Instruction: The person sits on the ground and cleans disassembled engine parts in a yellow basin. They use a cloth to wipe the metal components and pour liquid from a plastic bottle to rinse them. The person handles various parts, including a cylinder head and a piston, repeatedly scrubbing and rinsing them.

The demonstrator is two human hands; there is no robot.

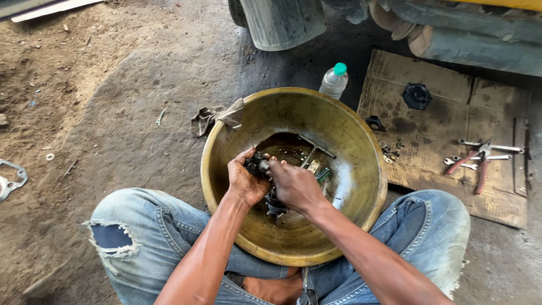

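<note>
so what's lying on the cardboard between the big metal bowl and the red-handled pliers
In the head view, a cluster of small nuts and bolts lies on the cardboard between the metal bowl and the pliers.

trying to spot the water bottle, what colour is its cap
Green, on the clear plastic bottle standing beyond the brass-coloured basin; seen in the head view.

I see soft, even daylight and sharp focus around the brass basin [361, 186]. Its right inner wall carries a pale glare patch. Above the basin the ground darkens into deep shadow. Straight lines bow slightly at the edges.
</note>
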